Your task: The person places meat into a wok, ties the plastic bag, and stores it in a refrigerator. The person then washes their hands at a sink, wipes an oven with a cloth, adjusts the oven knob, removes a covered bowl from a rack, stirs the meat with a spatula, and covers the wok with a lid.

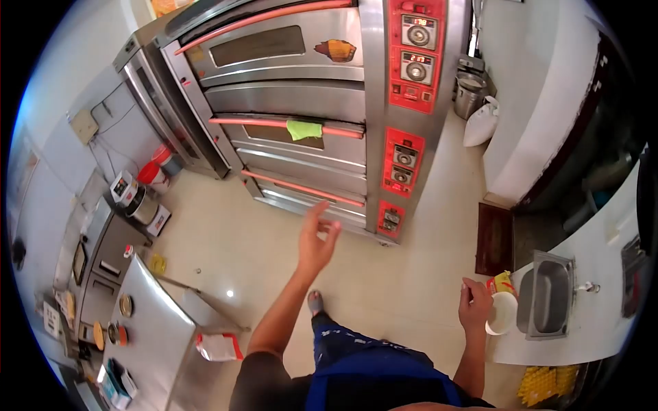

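My left hand (318,244) is raised in front of the oven, empty, with its fingers apart. Behind it is the lowest door of a steel deck oven (288,96) with red handles. My right hand (474,306) is at my right side, its fingers curled in. Right beside that hand is a white round container (502,314), seen from above. I cannot tell whether the fingers grip its rim or only pass in front of it. A yellow and red packet (502,281) shows just behind the container.
A steel sink (550,294) is set into the white counter on the right. At the left is a steel table (147,322) with jars, and a red and white bag (218,346) is by its edge. A green cloth (303,130) hangs on the middle oven handle. Yellow trays (545,385) are below the counter.
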Motion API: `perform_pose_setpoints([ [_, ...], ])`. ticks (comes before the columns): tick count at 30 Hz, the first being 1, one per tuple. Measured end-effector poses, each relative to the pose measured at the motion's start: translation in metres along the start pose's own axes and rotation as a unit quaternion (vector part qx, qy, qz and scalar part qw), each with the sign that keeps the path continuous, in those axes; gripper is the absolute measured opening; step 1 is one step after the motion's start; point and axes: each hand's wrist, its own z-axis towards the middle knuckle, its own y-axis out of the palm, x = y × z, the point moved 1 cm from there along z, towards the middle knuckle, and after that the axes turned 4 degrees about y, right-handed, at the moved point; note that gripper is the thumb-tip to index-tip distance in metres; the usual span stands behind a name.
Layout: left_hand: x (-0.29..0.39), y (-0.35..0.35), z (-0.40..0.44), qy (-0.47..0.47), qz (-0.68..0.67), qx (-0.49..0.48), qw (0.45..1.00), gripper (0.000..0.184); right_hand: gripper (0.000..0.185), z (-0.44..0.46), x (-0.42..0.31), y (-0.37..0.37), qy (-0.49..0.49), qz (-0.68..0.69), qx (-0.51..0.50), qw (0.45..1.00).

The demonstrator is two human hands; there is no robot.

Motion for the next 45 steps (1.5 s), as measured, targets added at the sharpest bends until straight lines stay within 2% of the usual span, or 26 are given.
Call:
perform_pose_setpoints([
  [1,-0.029,-0.014,0.033,0.009,0.033,0.038,0.999,0.038,0.012,0.008,-0.013,0.020,0.026,-0.003,-0.021,0.999],
  [2,-0.048,-0.029,0.072,0.017,0.033,0.026,0.999,0.038,0.013,0.015,-0.026,0.046,0.053,-0.004,-0.038,0.998],
  [4,-0.062,-0.059,0.161,0.146,0.122,0.031,0.981,0.021,0.012,0.021,-0.043,0.094,0.072,0.002,0.004,0.997],
  [6,-0.066,-0.085,0.264,0.237,0.148,0.057,0.958,0.011,0.012,0.038,-0.059,0.139,0.085,-0.025,0.050,0.995],
  [8,-0.056,-0.105,0.369,0.334,0.199,0.120,0.914,0.019,0.012,0.065,-0.094,0.170,0.101,-0.023,0.063,0.993],
  [10,-0.040,-0.119,0.460,0.364,0.251,0.151,0.884,0.034,0.012,0.097,-0.123,0.194,0.109,-0.023,0.077,0.991],
  [11,-0.033,-0.122,0.495,0.337,0.314,0.145,0.875,0.046,0.011,0.112,-0.136,0.203,0.104,-0.027,0.080,0.991],
  [12,-0.035,-0.123,0.529,0.333,0.322,0.121,0.878,0.052,0.011,0.125,-0.149,0.213,0.098,-0.031,0.084,0.991],
  [13,-0.037,-0.121,0.558,0.292,0.359,0.082,0.883,0.042,0.011,0.139,-0.158,0.225,0.100,-0.035,0.092,0.990],
  [15,-0.050,-0.115,0.598,0.283,0.375,0.075,0.880,0.030,0.011,0.161,-0.171,0.243,0.094,-0.037,0.097,0.990],
  [18,-0.060,-0.113,0.585,0.302,0.294,0.132,0.897,0.020,0.011,0.179,-0.178,0.270,0.125,-0.046,0.052,0.990],
  [21,-0.065,-0.121,0.515,0.299,0.223,0.215,0.902,0.016,0.012,0.188,-0.172,0.286,0.110,-0.088,0.024,0.990],
  [22,-0.074,-0.123,0.489,0.288,0.186,0.220,0.913,0.018,0.013,0.188,-0.164,0.289,0.103,-0.084,0.057,0.990],
  [23,-0.081,-0.121,0.466,0.303,0.186,0.266,0.896,0.022,0.013,0.188,-0.155,0.292,0.101,-0.081,0.065,0.989],
  [25,-0.104,-0.120,0.430,0.302,0.180,0.273,0.895,0.023,0.012,0.190,-0.142,0.291,0.152,-0.082,0.109,0.979],
  [28,-0.112,-0.120,0.412,0.299,0.178,0.272,0.897,0.022,0.011,0.207,-0.136,0.284,0.143,-0.104,0.114,0.978],
  [30,-0.113,-0.121,0.411,0.297,0.175,0.265,0.901,0.022,0.010,0.223,-0.140,0.278,0.120,-0.124,0.116,0.978],
  [37,-0.108,-0.121,0.424,0.319,0.175,0.267,0.892,0.024,0.010,0.243,-0.145,0.275,0.134,-0.122,0.114,0.977],
  [41,-0.083,-0.130,0.482,0.337,0.210,0.211,0.893,0.021,0.015,0.257,-0.135,0.272,0.108,-0.094,0.101,0.984],
  [42,-0.079,-0.126,0.502,0.357,0.227,0.229,0.877,0.017,0.017,0.275,-0.152,0.267,0.084,-0.094,0.112,0.986],
  [43,-0.074,-0.122,0.519,0.350,0.208,0.218,0.887,0.013,0.016,0.286,-0.156,0.266,0.088,-0.061,0.124,0.987],
  [44,-0.075,-0.114,0.539,0.345,0.218,0.247,0.879,0.011,0.014,0.301,-0.165,0.260,0.080,-0.047,0.116,0.989],
  [45,-0.072,-0.112,0.554,0.364,0.235,0.230,0.871,0.012,0.014,0.314,-0.166,0.259,0.040,-0.010,0.130,0.991],
])
